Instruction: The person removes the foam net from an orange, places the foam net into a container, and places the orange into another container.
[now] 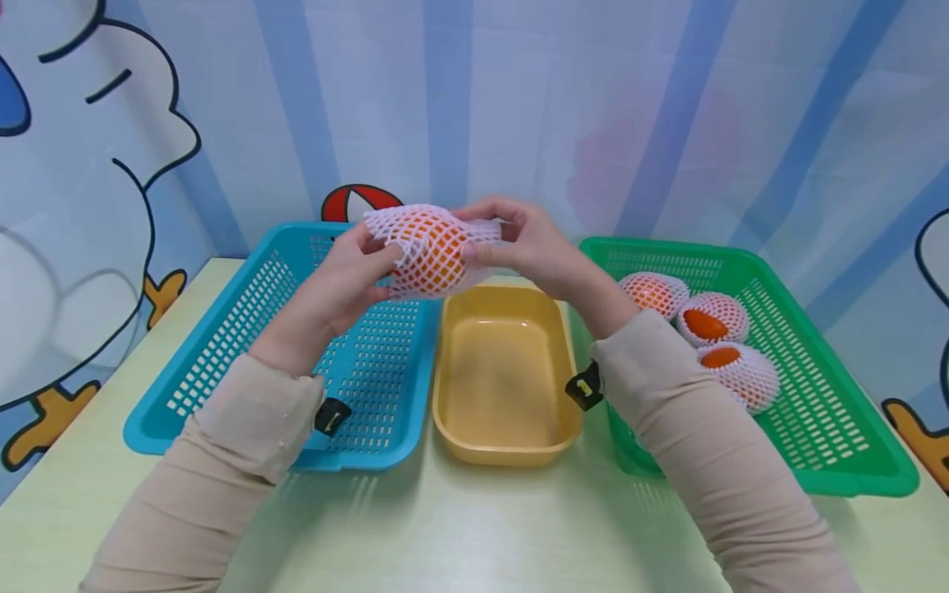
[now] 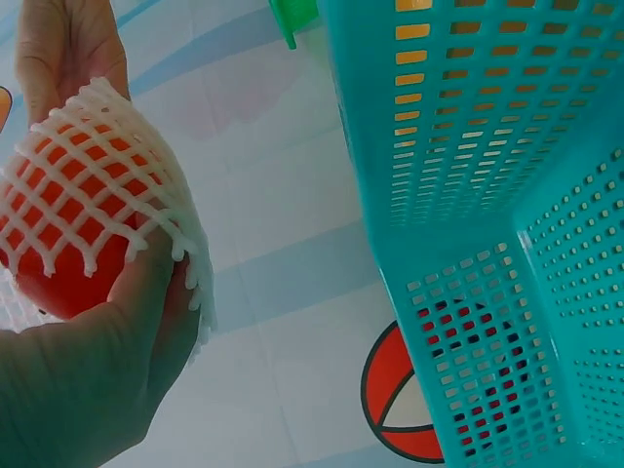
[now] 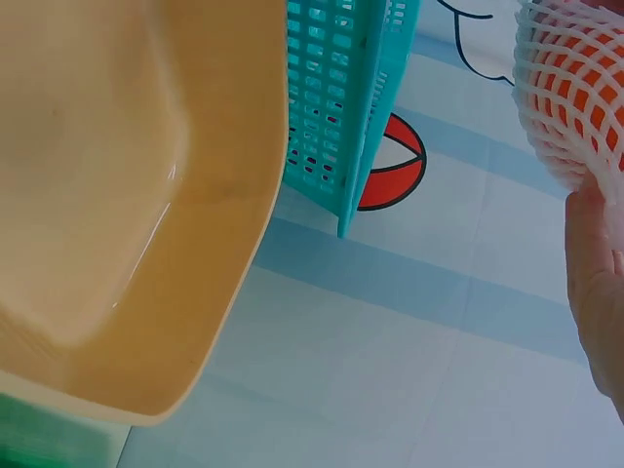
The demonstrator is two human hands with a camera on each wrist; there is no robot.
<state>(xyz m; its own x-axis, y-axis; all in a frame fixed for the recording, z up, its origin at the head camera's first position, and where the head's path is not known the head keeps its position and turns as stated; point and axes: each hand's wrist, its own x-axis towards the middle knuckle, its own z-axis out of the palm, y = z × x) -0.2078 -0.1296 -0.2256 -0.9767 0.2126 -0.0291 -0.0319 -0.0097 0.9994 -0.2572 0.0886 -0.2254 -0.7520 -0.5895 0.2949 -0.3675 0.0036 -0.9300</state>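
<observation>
An orange-red fruit [image 1: 442,262] in a white foam net sleeve [image 1: 426,218] is held up above the baskets, between both hands. My left hand [image 1: 343,284] grips its left side, with the thumb across the front. In the left wrist view, bare fruit [image 2: 73,290] shows below the net's edge near that thumb. At the other end, my right hand [image 1: 535,251] pinches the net, which extends beyond the fruit there; in the right wrist view the netted fruit [image 3: 575,88] is partly cut off by the frame.
A blue perforated basket [image 1: 371,449] stands at the left, a yellow tub [image 1: 507,453] in the middle. In the green basket [image 1: 838,412] at the right lie several netted fruits [image 1: 741,379]. Behind the table hangs a striped cartoon backdrop [image 1: 519,107].
</observation>
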